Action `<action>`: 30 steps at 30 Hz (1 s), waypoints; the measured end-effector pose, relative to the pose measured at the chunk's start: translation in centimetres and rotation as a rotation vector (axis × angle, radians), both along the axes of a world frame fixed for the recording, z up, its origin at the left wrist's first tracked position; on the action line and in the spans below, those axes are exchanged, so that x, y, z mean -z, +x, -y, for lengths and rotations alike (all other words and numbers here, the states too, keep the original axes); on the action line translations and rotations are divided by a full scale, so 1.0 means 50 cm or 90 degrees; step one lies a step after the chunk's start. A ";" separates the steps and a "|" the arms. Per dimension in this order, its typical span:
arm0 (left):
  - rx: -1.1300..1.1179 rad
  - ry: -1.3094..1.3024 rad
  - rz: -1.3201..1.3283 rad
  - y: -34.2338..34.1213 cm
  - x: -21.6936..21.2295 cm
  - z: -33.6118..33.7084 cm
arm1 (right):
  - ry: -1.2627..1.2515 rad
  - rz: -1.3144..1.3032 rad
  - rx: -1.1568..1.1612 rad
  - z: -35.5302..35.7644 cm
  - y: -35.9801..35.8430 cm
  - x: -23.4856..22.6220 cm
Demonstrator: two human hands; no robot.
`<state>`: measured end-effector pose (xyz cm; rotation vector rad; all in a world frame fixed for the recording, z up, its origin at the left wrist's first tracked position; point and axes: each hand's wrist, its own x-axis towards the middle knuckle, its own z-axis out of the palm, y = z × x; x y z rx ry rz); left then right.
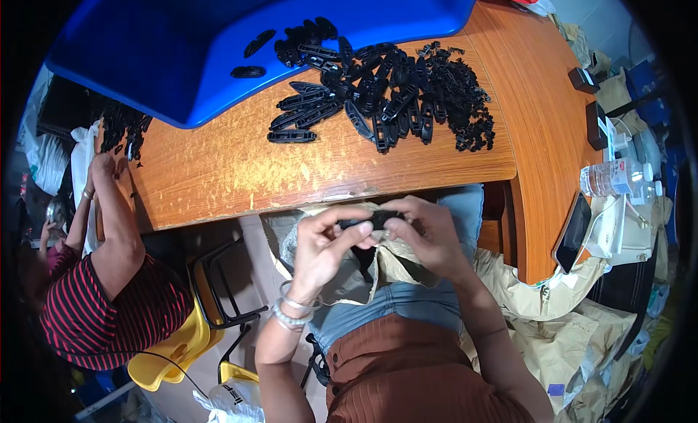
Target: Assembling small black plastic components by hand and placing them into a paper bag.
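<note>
Over my lap, just off the table's front edge, I hold a long black plastic part (379, 218) in both hands. The fingers of my left hand (325, 243) are pinched round its left end, thumb on the near side. My right hand (430, 238) grips its right end with thumb and fingers, which cover much of the part. Below my hands a brown paper bag (392, 272) lies in my lap, its mouth open and something dark inside. On the table ahead is a heap of similar oval black parts (385, 81), beside a pile of small black clips (465, 96).
A large blue bin (196, 96) lies tipped on the wooden table (254, 179), black parts at its lip. To the right are a phone (574, 232), water bottles (611, 177) and paper bags (567, 343). At left, another person (109, 307) reaches to black parts, near a yellow chair (171, 350).
</note>
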<state>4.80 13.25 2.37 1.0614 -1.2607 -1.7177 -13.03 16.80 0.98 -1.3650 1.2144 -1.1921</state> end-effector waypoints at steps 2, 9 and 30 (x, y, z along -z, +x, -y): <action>0.108 -0.036 0.113 0.047 -0.004 0.000 | -0.064 -0.076 0.009 0.009 -0.017 -0.004; 0.234 -0.351 0.390 0.104 0.009 0.052 | -0.292 -0.552 0.395 0.071 -0.160 0.034; 0.019 0.035 -0.067 0.020 0.017 0.121 | -0.371 -0.330 0.159 0.124 -0.129 0.052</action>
